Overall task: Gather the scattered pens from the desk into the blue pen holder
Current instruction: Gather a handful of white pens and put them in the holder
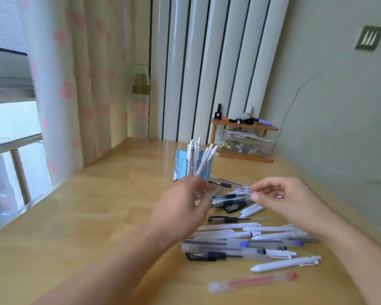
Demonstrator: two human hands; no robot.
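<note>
The blue pen holder point(182, 164) stands mid-desk with several white pens point(194, 151) upright in it. My left hand point(185, 203) hovers just in front of its base, blurred, fingers loosely curled with nothing visible in them. My right hand point(282, 195) pinches the end of a clear pen with a black grip point(229, 185), which points left toward the holder just above the desk. Several scattered pens point(240, 241), white, clear and black-capped, lie below and between my hands. A red pen point(251, 281) lies nearest to me.
The wooden desk point(97, 216) runs from a window and heart-print curtain point(59, 95) on the left to a wall on the right. A tall bottle point(141, 106) stands at the back. A small wooden shelf point(244, 126) over a clear box point(246, 146) sits back right.
</note>
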